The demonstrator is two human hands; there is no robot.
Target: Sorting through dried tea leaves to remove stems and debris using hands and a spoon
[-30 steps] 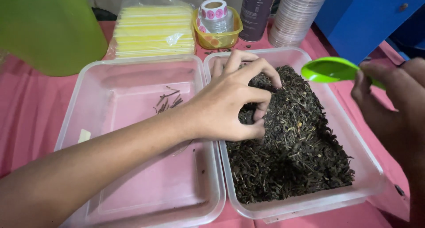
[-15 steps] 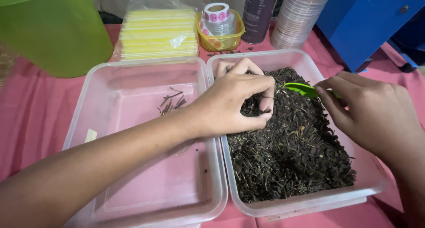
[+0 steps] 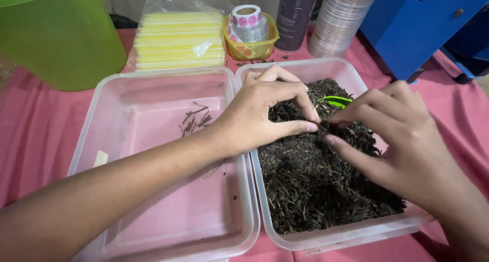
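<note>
Left hand (image 3: pixel 260 114) reaches across into the right-hand clear plastic tray (image 3: pixel 351 231), fingers curled, pinching at the dark dried loose leaves (image 3: pixel 316 185) that fill it. Right hand (image 3: pixel 402 140) rests on the same heap, fingertips close to the left's, gripping a bright green plastic scoop (image 3: pixel 333 101) whose bowl shows between both hands. Adjacent left clear plastic tray (image 3: pixel 153 231) holds a few dark stems (image 3: pixel 195 119). Both trays sit on the pink-clothed counter (image 3: pixel 35 129).

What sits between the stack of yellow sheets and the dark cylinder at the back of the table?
In the head view, a small yellow tub holding a sticker roll sits between the yellow sheets and the dark cylinder.
</note>
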